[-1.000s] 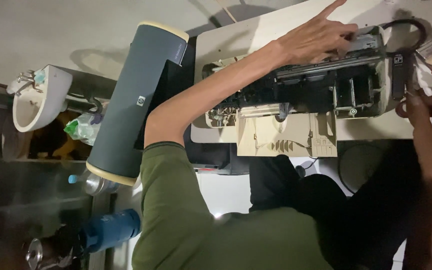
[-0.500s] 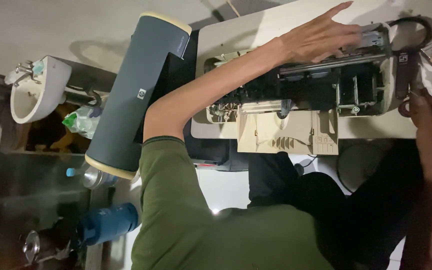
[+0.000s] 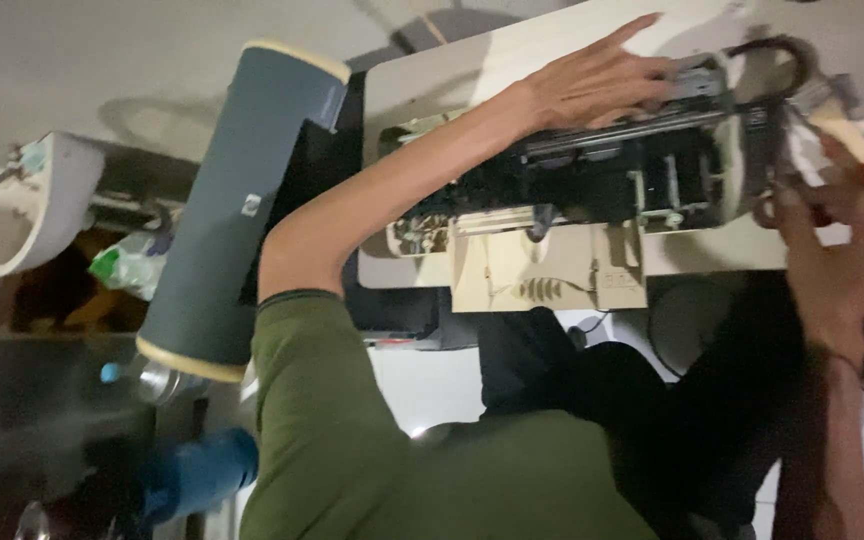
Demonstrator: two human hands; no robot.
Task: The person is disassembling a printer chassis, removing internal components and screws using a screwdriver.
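Left hand (image 3: 592, 85) flat, fingers spread, on opened printer (image 3: 592, 190).

The opened printer (image 3: 592, 190) is sitting on the table (image 3: 512, 60), its paper tray (image 3: 550, 268) sticking over the table's edge. The printer cover (image 3: 232, 210) is lying just beside the table, with the washbasin (image 3: 22, 205) lying beyond it.

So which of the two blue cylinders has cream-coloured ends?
The large grey-blue tube slanting beside the green-sleeved arm; the smaller, brighter blue cylinder below it shows plain blue.
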